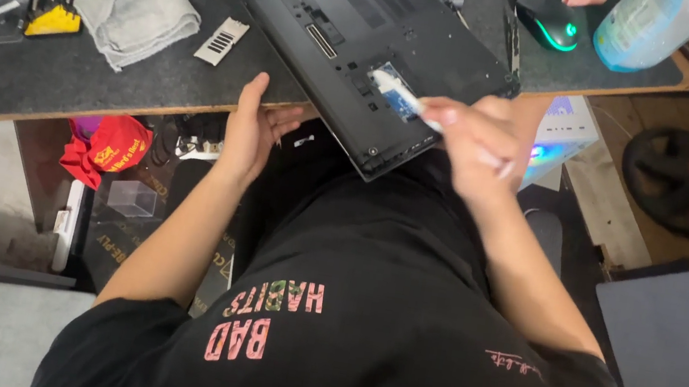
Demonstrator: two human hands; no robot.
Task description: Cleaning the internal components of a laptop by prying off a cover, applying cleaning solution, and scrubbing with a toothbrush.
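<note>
Right hand [481, 146] — closed around a thin white tool [404, 100], tip in the open bay of an upturned black laptop [359, 36] on the desk edge. Left hand [253, 125] — open, empty, at the edge beside the laptop. Farther left: grey cloth [139, 13], yellow bit holder [55, 20]. Far right: pale blue bottle [646, 29].

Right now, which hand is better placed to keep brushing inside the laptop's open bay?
Right hand, probably: it grips the white brush, bristles at the open bay of the upturned laptop. The left hand is open and empty at the desk edge.
</note>
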